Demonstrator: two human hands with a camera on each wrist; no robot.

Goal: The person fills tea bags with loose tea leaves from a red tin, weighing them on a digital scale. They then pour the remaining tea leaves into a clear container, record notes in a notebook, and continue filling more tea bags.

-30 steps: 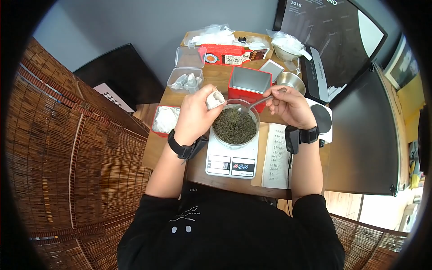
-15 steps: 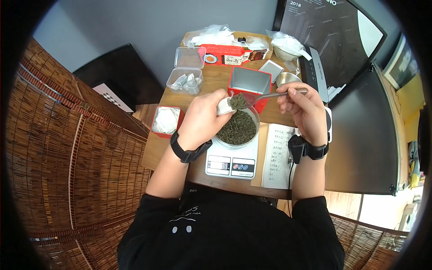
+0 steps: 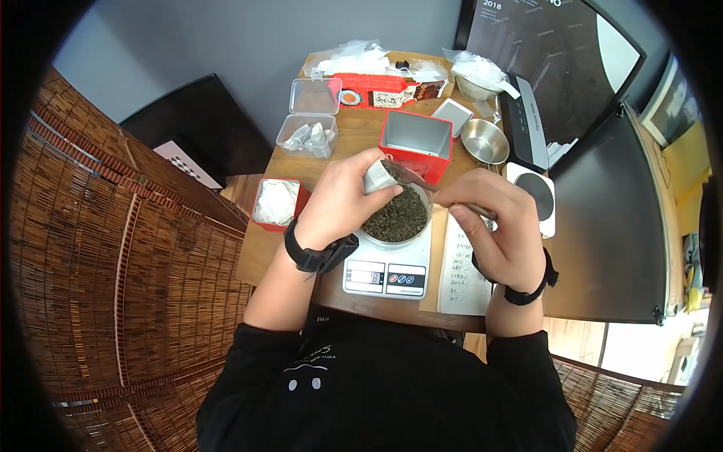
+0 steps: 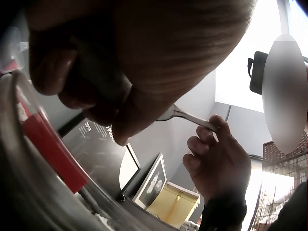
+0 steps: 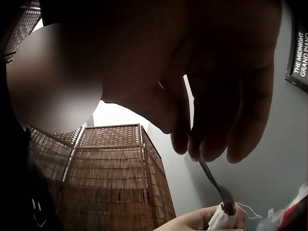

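Observation:
In the head view my left hand [image 3: 337, 197] pinches a small white pouch [image 3: 379, 176] above the left side of a clear bowl of dark green dried leaves [image 3: 395, 218]. My right hand [image 3: 501, 226] grips a metal spoon [image 3: 479, 210] by its handle. The spoon's head [image 5: 227, 198] is at the mouth of the pouch in the right wrist view. Under the bowl stands a white digital scale [image 3: 384, 275]. The left wrist view shows my right hand [image 4: 219, 168] with the spoon handle [image 4: 195, 120] between thumb and fingers.
Behind the bowl stands an open red tin [image 3: 416, 139]. A red box of white pouches [image 3: 277, 202] and a clear plastic box [image 3: 309, 137] are at the left. On the right lie a notebook [image 3: 461, 271], a metal bowl [image 3: 484, 141] and a round-topped white device [image 3: 536, 197].
The spoon has swung from over the leaf bowl to the pouch's mouth, and my right hand has turned over, knuckles up. My left hand has tilted the pouch and moved slightly right.

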